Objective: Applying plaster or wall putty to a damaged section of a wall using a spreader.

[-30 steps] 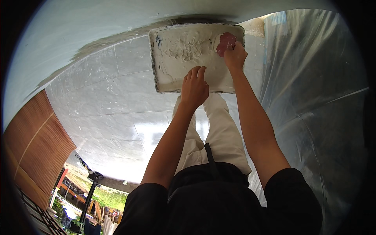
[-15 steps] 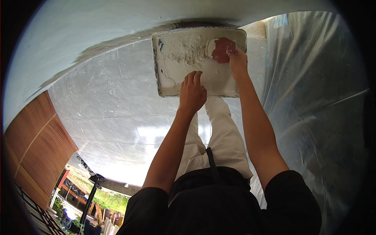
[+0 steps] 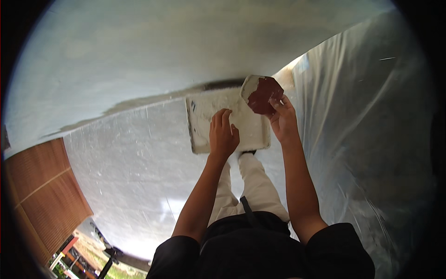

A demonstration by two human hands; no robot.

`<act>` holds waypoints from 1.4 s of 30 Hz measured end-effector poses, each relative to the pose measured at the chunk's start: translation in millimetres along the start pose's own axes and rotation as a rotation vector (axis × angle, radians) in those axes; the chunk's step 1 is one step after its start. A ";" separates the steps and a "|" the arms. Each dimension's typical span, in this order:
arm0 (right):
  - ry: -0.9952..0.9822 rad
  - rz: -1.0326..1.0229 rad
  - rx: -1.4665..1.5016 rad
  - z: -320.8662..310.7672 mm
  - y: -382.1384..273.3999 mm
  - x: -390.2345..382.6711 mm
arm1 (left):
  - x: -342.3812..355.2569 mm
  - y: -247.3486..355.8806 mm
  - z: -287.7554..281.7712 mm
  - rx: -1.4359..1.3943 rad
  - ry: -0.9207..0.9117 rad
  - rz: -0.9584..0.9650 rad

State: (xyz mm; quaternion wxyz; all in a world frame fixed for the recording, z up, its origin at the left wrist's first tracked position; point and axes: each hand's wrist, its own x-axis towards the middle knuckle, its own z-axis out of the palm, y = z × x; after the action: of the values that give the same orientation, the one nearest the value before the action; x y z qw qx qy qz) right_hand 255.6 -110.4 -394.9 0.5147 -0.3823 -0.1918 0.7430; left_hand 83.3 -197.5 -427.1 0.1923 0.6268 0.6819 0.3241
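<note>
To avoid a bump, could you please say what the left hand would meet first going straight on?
Likely the pale tray ahead of the left hand, or the wall if it passes above; depth is unclear.

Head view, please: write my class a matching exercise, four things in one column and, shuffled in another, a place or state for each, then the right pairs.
Column one
1. dark red scraper
2. shallow tray
3. ribbed blind
4. plastic sheeting

Column two
A. brown, toward the picture's lower left
B. see-through, down the picture's right side
C. held in the right hand
D. rectangular, with pale paste inside

Pairs: 1-C, 2-D, 3-A, 4-B
</note>
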 end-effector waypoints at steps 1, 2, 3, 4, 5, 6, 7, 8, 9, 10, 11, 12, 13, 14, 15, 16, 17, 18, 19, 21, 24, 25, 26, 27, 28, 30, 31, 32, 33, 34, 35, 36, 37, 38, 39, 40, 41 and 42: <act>-0.022 -0.040 -0.001 16.4 -15.9 -5.0 | 10.3 9.4 -5.4 -0.011 0.048 0.037; -0.054 -0.060 0.028 32.8 -30.3 -10.0 | 20.9 19.0 -11.4 -0.020 0.094 0.073; -0.088 -0.079 0.056 49.6 -45.0 -13.4 | 33.4 28.6 -18.4 -0.020 0.120 0.111; -0.105 -0.098 0.064 64.7 -61.3 -18.0 | 45.4 41.7 -26.3 -0.028 0.162 0.154; -0.134 -0.140 0.064 77.3 -76.2 -21.3 | 58.4 54.3 -36.0 -0.034 0.208 0.200; -0.180 -0.174 0.078 89.3 -89.9 -24.3 | 70.9 64.6 -45.8 -0.045 0.245 0.244; -0.228 -0.212 0.089 100.7 -105.9 -28.3 | 83.3 78.7 -57.1 -0.054 0.276 0.285; -0.250 -0.239 0.087 112.9 -120.2 -34.1 | 94.1 89.2 -68.0 -0.042 0.316 0.335; -0.283 -0.279 0.089 122.8 -133.0 -37.3 | 104.9 99.2 -78.8 -0.029 0.356 0.384; -0.298 -0.319 0.085 131.7 -148.1 -41.6 | 115.8 110.8 -88.7 -0.030 0.386 0.426; -0.311 -0.352 0.084 141.0 -160.0 -44.7 | 125.9 119.5 -99.3 -0.001 0.437 0.472; -0.339 -0.385 0.087 149.9 -171.7 -48.5 | 135.0 127.4 -109.4 0.027 0.489 0.516; -0.338 -0.422 0.071 158.5 -184.5 -53.5 | 143.4 136.5 -120.2 0.028 0.514 0.549; -0.341 -0.460 0.056 167.9 -197.1 -56.6 | 153.0 145.9 -133.1 0.070 0.557 0.598; -0.369 -0.493 0.058 174.5 -206.5 -57.4 | 161.5 154.7 -144.8 0.111 0.600 0.644; -0.375 -0.557 0.050 180.0 -216.0 -58.0 | 170.8 162.8 -153.8 0.123 0.635 0.679; -0.379 -0.616 0.044 186.2 -225.3 -58.7 | 180.3 172.0 -164.6 0.122 0.663 0.707; -0.402 -0.646 0.044 191.9 -234.8 -60.4 | 188.6 180.6 -174.4 0.141 0.708 0.752; -0.428 -0.690 0.024 198.1 -242.7 -63.3 | 194.2 188.7 -184.8 0.161 0.750 0.792; -0.469 -0.753 0.002 209.6 -257.0 -70.1 | 205.7 204.4 -202.9 0.180 0.803 0.846; -0.478 -0.848 -0.033 233.6 -273.8 -88.5 | 219.2 227.5 -229.0 0.219 0.876 0.924; -0.471 -0.907 -0.077 241.5 -280.9 -92.7 | 224.2 235.4 -236.4 0.231 0.902 0.962; -0.462 -0.964 -0.121 249.1 -287.4 -96.8 | 229.0 242.3 -243.2 0.230 0.914 0.972; -0.469 -0.976 -0.121 256.9 -293.0 -101.2 | 233.3 248.6 -249.8 0.242 0.927 1.005; -0.442 -1.041 -0.169 265.4 -298.8 -104.3 | 237.7 254.4 -256.5 0.257 0.942 1.037; -0.419 -1.113 -0.215 280.6 -309.7 -110.3 | 243.1 263.5 -268.6 0.272 0.942 1.069; -0.328 -1.236 -0.310 286.3 -315.6 -113.4 | 246.3 268.8 -272.1 0.280 0.930 1.097; -0.232 -1.354 -0.405 290.3 -321.0 -115.2 | 249.4 274.2 -274.6 0.277 0.935 1.106; -0.231 -1.364 -0.405 292.6 -325.9 -115.5 | 252.3 279.5 -276.6 0.282 0.915 1.127; -0.137 -1.454 -0.516 295.4 -330.1 -116.6 | 253.6 284.7 -280.2 0.293 0.901 1.148; -0.038 -1.539 -0.628 298.4 -334.2 -117.9 | 255.1 290.0 -283.8 0.295 0.912 1.155; -0.043 -1.550 -0.624 302.4 -338.0 -119.5 | 256.5 295.2 -287.3 0.295 0.893 1.166; -0.002 -1.688 -0.704 306.0 -340.8 -117.8 | 259.3 298.1 -287.3 0.292 0.869 1.174; 0.041 -1.824 -0.784 309.3 -344.2 -116.0 | 261.6 301.1 -286.1 0.291 0.874 1.177; 0.039 -1.830 -0.783 311.5 -348.1 -111.9 | 264.0 304.4 -284.5 0.272 0.870 1.167; 0.060 -1.995 -0.864 311.0 -351.7 -106.1 | 266.0 306.6 -281.9 0.250 0.864 1.158; 0.081 -2.159 -0.946 311.3 -355.4 -100.0 | 268.8 306.7 -280.2 0.246 0.867 1.161; 0.103 -2.245 -0.983 313.0 -359.5 -94.0 | 271.8 306.3 -278.3 0.277 0.862 1.139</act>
State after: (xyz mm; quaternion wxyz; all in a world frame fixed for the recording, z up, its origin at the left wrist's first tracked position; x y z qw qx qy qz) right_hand 254.9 -19.5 82.4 0.6773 -0.1874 -0.6540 -0.2800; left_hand 82.9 14.0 20.5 -0.3732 0.7197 0.2995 0.5030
